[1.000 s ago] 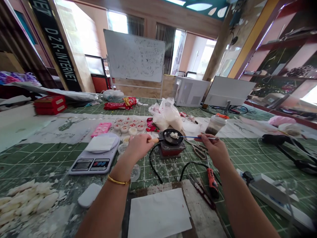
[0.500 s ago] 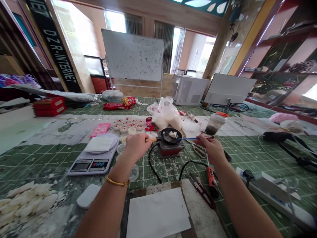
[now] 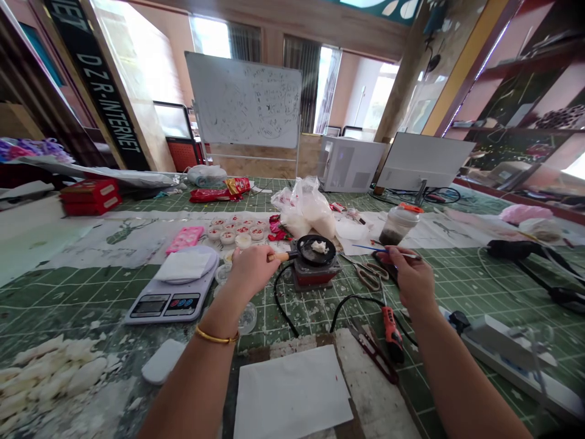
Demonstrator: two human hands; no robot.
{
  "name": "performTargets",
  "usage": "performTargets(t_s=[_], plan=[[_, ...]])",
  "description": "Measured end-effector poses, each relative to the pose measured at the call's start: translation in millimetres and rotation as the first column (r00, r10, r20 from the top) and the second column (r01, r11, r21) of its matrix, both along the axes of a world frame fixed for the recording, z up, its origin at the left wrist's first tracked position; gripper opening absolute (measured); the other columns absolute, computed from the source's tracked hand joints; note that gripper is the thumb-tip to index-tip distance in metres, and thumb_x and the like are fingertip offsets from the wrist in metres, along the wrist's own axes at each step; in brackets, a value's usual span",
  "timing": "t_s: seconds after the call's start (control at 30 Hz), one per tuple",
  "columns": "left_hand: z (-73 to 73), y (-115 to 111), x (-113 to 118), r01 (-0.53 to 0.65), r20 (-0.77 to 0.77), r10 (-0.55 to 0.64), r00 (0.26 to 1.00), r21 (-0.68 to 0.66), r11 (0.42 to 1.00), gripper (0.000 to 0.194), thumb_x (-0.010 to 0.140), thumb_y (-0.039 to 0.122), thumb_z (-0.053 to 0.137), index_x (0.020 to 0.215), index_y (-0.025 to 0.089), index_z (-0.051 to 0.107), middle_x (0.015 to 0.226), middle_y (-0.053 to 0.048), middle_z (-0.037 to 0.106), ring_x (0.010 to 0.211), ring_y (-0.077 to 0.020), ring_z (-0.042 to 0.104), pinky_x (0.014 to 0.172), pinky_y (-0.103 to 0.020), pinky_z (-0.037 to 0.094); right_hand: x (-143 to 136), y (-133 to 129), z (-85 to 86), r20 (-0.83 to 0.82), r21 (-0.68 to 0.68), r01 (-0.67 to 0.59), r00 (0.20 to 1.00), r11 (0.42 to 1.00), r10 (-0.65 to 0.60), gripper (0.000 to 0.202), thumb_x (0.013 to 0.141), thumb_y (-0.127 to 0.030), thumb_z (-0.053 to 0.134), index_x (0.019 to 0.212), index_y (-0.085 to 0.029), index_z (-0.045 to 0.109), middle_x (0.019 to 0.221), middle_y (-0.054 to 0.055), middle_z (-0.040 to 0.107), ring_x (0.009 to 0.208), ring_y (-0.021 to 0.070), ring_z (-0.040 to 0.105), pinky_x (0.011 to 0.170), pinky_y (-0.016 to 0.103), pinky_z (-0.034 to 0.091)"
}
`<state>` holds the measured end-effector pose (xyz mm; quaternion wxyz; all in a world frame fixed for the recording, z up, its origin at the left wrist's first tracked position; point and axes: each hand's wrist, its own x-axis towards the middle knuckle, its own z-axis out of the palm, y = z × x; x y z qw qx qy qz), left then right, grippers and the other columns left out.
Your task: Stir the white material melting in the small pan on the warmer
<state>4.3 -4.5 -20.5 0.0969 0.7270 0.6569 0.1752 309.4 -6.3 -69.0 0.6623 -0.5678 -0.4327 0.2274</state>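
My left hand (image 3: 256, 268) is closed on the wooden handle of a small black pan (image 3: 311, 257). The pan rests on a small red and grey heater (image 3: 315, 277), with white lumps (image 3: 319, 247) inside it. To the right, my right hand (image 3: 411, 274) pinches a thin blue stick (image 3: 365, 248), whose tip points left, apart from the pan. Scissors (image 3: 368, 277) lie between the heater and my right hand. Small cups with red bits (image 3: 242, 230) stand behind my left hand.
A kitchen scale (image 3: 176, 299) and a heap of white flakes (image 3: 59, 372) are at left. White paper (image 3: 292, 393) lies in front. An orange-handled tool (image 3: 392, 335), dark red-handled snips (image 3: 375, 353), a power strip (image 3: 512, 366) and a lidded jar (image 3: 399, 224) are at right.
My right hand has moved right with the blue stick, whose tip has left the pan. My left hand still holds the pan handle in the same place.
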Motion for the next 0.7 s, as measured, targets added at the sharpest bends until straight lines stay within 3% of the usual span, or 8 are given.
performTargets(t_s=[0.07,0.13,0.23,0.33,0.43,0.53,0.6,0.7], plan=[[-0.2,1,-1,0.004,0.012,-0.003,1.000,-0.025,1.000,0.028,0.079,0.036,0.045,0.084,0.021,0.068,0.075,-0.004,0.067,0.074,-0.0218,0.060,0.069,-0.032,0.040,18,-14,-7.2,0.419,0.011,0.050,0.906,0.999,-0.050,0.030,0.075,-0.043,0.058,0.093,-0.021,0.066,0.082,0.005,0.070,0.082,0.0205,0.065,0.080,0.037,0.048],[0.3,1,-1,0.003,0.015,-0.003,1.000,-0.037,0.999,0.028,0.078,0.036,0.045,0.087,0.022,0.067,0.078,-0.004,0.068,0.077,-0.0224,0.060,0.069,-0.032,0.040,36,-28,-19.3,0.815,-0.039,0.025,0.579,0.999,0.017,0.025,0.078,-0.038,0.055,0.093,-0.024,0.069,0.085,0.005,0.070,0.087,0.0231,0.062,0.088,0.044,0.041],[2.5,-1,-2,0.002,0.038,-0.001,0.999,-0.048,0.999,0.034,0.078,0.038,0.047,0.102,0.020,0.064,0.093,-0.007,0.069,0.086,-0.0242,0.060,0.072,-0.032,0.041,56,-43,-41.5,0.968,-0.167,-0.041,0.182,0.985,0.172,0.030,0.080,-0.021,0.047,0.102,-0.030,0.067,0.098,0.003,0.069,0.097,0.0235,0.058,0.096,0.047,0.033],[5.2,-4,-1,-0.010,0.100,0.016,0.995,-0.062,0.998,0.046,0.079,0.046,0.046,0.114,0.017,0.057,0.103,-0.009,0.066,0.092,-0.0249,0.059,0.074,-0.033,0.042,66,-52,-55.4,0.977,-0.211,-0.041,0.025,0.977,0.212,0.040,0.079,-0.015,0.043,0.107,-0.036,0.064,0.106,-0.002,0.068,0.099,0.0233,0.058,0.099,0.048,0.029],[5.7,-4,0,-0.059,0.156,0.053,0.986,0.033,0.998,0.039,0.077,0.048,0.050,0.099,0.018,0.060,0.097,-0.008,0.066,0.088,-0.0235,0.059,0.074,-0.033,0.042,79,-60,-46.9,0.989,-0.146,0.016,0.040,0.989,0.145,0.036,0.083,-0.024,0.043,0.112,-0.035,0.061,0.112,-0.001,0.065,0.101,0.0232,0.059,0.095,0.045,0.035],[3.7,-2,-1,-0.113,0.197,0.066,0.978,0.239,0.965,0.023,0.076,0.042,0.053,0.075,0.019,0.057,0.082,-0.004,0.063,0.080,-0.0203,0.058,0.073,-0.031,0.043,116,-63,-14.1,0.985,-0.006,0.178,0.173,0.984,-0.025,0.040,0.083,-0.043,0.042,0.113,-0.024,0.062,0.113,0.009,0.064,0.100,0.0267,0.059,0.085,0.043,0.043],[2.7,-2,-1,-0.084,0.231,-0.001,0.973,0.359,0.930,0.021,0.077,0.039,0.053,0.069,0.019,0.055,0.080,-0.003,0.062,0.080,-0.0190,0.057,0.075,-0.031,0.043,152,-59,14.8,0.950,0.001,0.397,0.286,0.918,-0.125,0.055,0.080,-0.052,0.044,0.119,-0.017,0.059,0.112,0.019,0.063,0.096,0.0314,0.060,0.078,0.046,0.043],[3.0,-4,-1,-0.019,0.287,-0.117,0.951,0.432,0.902,0.018,0.079,0.035,0.050,0.071,0.020,0.058,0.091,-0.005,0.063,0.091,-0.0193,0.057,0.081,-0.031,0.044,196,-50,51.3,0.818,-0.076,0.646,0.476,0.759,-0.324,0.079,0.064,-0.065,0.058,0.110,-0.002,0.064,0.103,0.036,0.059,0.096,0.0408,0.058,0.065,0.050,0.037]])
